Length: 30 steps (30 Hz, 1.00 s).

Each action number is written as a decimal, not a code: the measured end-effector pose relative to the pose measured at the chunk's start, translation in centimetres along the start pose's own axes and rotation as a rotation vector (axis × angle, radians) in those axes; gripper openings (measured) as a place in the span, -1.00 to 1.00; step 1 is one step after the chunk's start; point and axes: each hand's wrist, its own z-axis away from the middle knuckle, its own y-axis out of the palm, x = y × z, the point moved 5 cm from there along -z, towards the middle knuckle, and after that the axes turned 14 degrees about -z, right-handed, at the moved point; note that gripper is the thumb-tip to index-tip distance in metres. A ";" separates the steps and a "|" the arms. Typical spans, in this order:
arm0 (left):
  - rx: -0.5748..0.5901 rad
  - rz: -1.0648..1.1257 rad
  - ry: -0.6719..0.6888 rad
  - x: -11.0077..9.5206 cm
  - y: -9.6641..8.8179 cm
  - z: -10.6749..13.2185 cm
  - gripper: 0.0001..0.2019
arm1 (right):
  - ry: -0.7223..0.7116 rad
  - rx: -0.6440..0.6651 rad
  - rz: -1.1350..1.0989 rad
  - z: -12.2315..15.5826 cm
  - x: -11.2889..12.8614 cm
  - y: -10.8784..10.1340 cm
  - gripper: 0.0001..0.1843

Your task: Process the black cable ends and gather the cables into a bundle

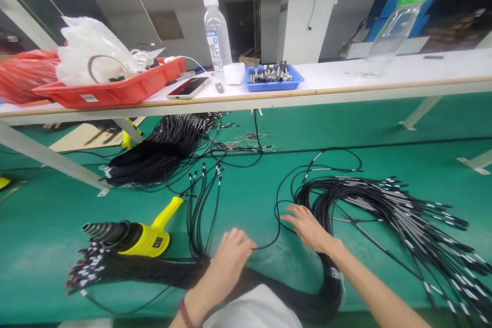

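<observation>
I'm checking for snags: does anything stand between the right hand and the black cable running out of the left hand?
Nothing visible does: the black cable curves close by the right hand. The yellow tool lies away, left of the left hand.

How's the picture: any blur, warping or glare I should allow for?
Head view: the left hand looks slightly soft; head view: the green-capped bottle leans outward, probably wide-angle stretch; head view: the upper-right background is dark and indistinct; head view: only faint sheen on the green tabletop.
</observation>
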 end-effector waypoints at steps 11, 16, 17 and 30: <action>-0.161 0.301 -0.027 -0.2 -0.2 -0.8 -0.77 | 0.282 -0.094 -0.107 1.2 1.9 -2.7 -0.93; -0.220 0.536 -0.107 0.9 0.0 -1.9 -0.80 | 0.607 -0.044 0.039 7.5 -1.9 0.8 -0.85; -0.217 0.587 -0.114 1.2 0.1 -2.2 -0.80 | 0.655 -0.016 0.074 8.8 -2.1 1.6 -0.87; -0.293 0.933 -0.307 2.6 4.2 -3.2 -0.67 | 0.672 0.320 0.196 12.4 -3.4 4.8 -0.78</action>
